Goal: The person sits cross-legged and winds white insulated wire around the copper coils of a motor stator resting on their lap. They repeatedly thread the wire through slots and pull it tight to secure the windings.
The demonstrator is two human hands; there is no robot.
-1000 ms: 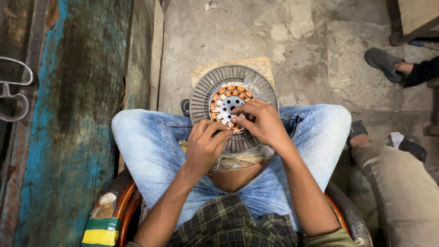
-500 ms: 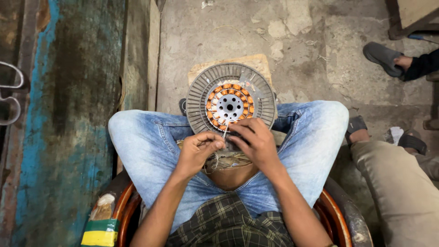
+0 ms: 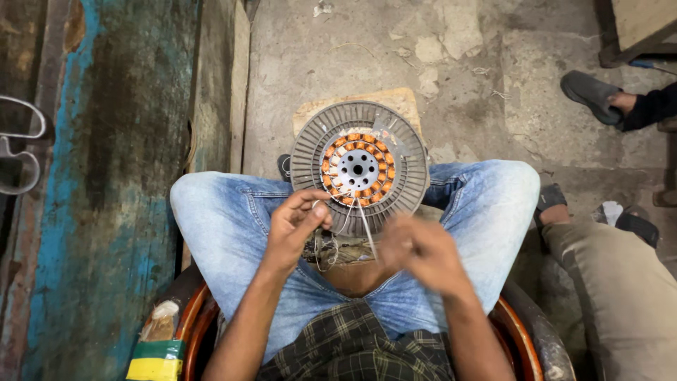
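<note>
A bare concrete floor point(image 3: 338, 56) lies open ahead, hemmed leftward by a blue-stained wall point(image 3: 106, 176). The left hand point(image 3: 296, 229) pinches thin wire point(image 3: 363, 222) from the fan stator point(image 3: 360, 168) propped between the knees; the blurred right hand point(image 3: 423, 254) looks closed, grip unclear.

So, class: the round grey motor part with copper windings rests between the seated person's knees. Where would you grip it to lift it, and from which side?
Probably grip the ribbed grey outer ring of the motor part at its far, upper edge, coming from above. That rim is bare there, whereas the copper windings look delicate, the near side is crowded by thin wires, the left hand and the right hand, and both knees block the flanks.
</note>
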